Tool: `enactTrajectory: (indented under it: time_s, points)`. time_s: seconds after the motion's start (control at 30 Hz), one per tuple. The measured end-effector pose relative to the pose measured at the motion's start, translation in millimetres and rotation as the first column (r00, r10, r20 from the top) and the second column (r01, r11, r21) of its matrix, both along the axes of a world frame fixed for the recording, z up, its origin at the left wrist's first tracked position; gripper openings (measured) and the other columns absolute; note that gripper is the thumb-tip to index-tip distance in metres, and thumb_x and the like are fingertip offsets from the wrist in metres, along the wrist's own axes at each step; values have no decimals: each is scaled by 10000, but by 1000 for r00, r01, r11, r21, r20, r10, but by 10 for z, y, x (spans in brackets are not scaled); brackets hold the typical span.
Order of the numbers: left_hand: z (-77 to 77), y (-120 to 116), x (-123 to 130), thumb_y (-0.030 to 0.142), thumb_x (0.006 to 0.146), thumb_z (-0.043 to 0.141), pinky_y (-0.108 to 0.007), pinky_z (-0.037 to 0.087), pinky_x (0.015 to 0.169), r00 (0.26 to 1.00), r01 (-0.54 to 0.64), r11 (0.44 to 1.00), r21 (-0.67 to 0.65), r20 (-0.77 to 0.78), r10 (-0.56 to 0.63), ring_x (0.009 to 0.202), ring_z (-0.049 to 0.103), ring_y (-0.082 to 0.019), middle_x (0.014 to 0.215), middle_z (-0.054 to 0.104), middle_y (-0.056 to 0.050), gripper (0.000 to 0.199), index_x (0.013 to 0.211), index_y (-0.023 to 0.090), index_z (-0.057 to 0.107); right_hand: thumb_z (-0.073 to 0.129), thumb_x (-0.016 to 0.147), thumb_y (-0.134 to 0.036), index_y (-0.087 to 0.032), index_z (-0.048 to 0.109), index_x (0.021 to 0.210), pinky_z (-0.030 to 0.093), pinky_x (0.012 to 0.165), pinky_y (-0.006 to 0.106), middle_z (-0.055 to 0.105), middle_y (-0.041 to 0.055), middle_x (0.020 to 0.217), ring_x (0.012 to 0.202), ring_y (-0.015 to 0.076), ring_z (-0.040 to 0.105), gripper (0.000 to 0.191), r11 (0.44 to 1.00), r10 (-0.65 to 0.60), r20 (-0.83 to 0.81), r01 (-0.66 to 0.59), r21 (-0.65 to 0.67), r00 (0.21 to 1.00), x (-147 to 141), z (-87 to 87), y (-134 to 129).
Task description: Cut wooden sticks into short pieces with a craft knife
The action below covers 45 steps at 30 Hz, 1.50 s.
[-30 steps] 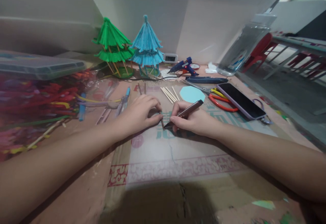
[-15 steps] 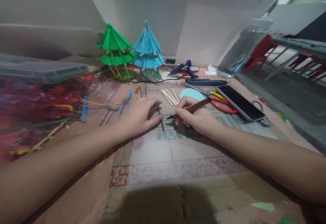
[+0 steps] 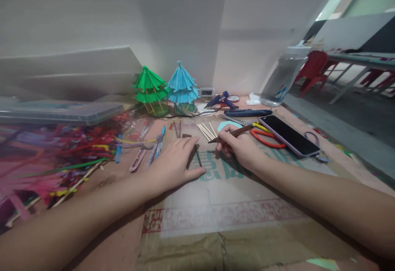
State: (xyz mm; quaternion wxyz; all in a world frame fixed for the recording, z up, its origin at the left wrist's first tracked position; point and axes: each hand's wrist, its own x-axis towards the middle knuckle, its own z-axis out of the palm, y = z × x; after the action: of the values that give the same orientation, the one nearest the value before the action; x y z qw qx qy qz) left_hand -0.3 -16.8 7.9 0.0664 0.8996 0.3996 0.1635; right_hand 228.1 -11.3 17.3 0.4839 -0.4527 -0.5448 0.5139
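Observation:
My right hand [image 3: 239, 145] is closed around a brown marker pen [image 3: 237, 132], its dark tip pointing left. My left hand [image 3: 175, 160] rests on the cardboard with thumb and fingers spread. A dark brown stick [image 3: 198, 156] lies in the gap between that thumb and forefinger; I cannot tell whether they touch it. Beyond the left fingers are two more brown sticks [image 3: 177, 128] and what looks like a brown pen cap [image 3: 187, 135]. Several pale wooden sticks [image 3: 206, 132] lie ahead of the pen tip, beside a light blue paper piece [image 3: 227, 126] partly behind my right hand.
Green [image 3: 150, 86] and blue [image 3: 182, 84] pipe-cleaner pavilions stand at the back, near a glue gun [image 3: 224, 99]. At right lie a phone [image 3: 289, 136], red-handled scissors [image 3: 267, 140] and a clear bottle [image 3: 282, 77]. Colourful pipe cleaners [image 3: 77, 147] and a utility knife [image 3: 138, 160] are at left.
The view has tilted upward. My left thumb has moved away from the fingers, widening the gap around the brown stick. My right hand still holds the marker pen.

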Motion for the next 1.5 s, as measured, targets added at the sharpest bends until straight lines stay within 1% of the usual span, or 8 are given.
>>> enactTrajectory:
  time_s: [0.17,0.57,0.67,0.77,0.93,1.1,1.3,1.5]
  points:
    - [-38,-57,31,447,859,711,-520,482,1055,1000,-19,998,57,26,18,1269,574,-362,1348,606,-174,686,1428,193,424,667,870,-513,-211,515,833,355,420,190,645,-35,585,427,85,470,340,1000,3,15,-4,28,1000,-4,-14,-6]
    - [-95,93,27,430,810,769,-545,474,1063,983,68,995,-78,174,-54,1267,550,-353,1347,581,-166,730,1425,195,455,548,974,-534,-187,610,1072,369,445,199,691,-1,683,466,95,491,366,995,30,80,-38,89,996,-7,-22,-29]
    - [-118,80,25,409,791,795,-543,467,1080,968,74,997,-18,242,-68,1302,528,-347,1392,541,-160,820,1476,241,377,562,970,-532,-206,571,1069,404,465,208,710,8,743,491,100,513,342,993,39,68,-46,109,997,-6,-27,-45]
    - [-108,42,16,436,795,800,-585,395,1149,951,87,982,167,280,-132,1397,442,-368,1475,454,-168,902,1519,279,285,629,929,-542,-231,502,1018,493,529,248,731,24,865,547,109,554,348,993,81,0,-81,91,997,-18,-7,-88]
    - [-62,1,10,501,850,756,-593,310,1210,911,151,918,366,308,-272,1473,351,-366,1511,411,-179,900,1543,283,224,786,834,-445,-234,423,872,561,730,305,698,10,952,772,136,668,422,948,317,-33,-316,29,948,-54,31,-160]
    - [-61,14,20,524,860,743,-581,340,1190,903,201,901,384,285,-323,1434,420,-357,1465,497,-162,893,1545,290,220,804,840,-336,-225,436,878,545,795,299,603,-21,923,913,148,691,386,877,477,-15,-475,73,879,-61,34,-171]
    - [-78,20,12,597,810,769,-550,323,1207,931,225,918,326,206,-301,1459,387,-352,1544,429,-188,975,1548,258,230,804,821,-305,-230,424,876,532,732,277,584,-38,844,793,128,651,391,890,451,64,-454,50,890,-72,40,-173]
    - [-67,23,19,579,786,798,-576,290,1217,937,214,905,368,185,-296,1427,427,-355,1511,474,-187,987,1536,233,259,805,808,-300,-233,434,883,526,723,290,573,-39,837,771,132,635,385,901,428,90,-432,40,899,-71,28,-166]
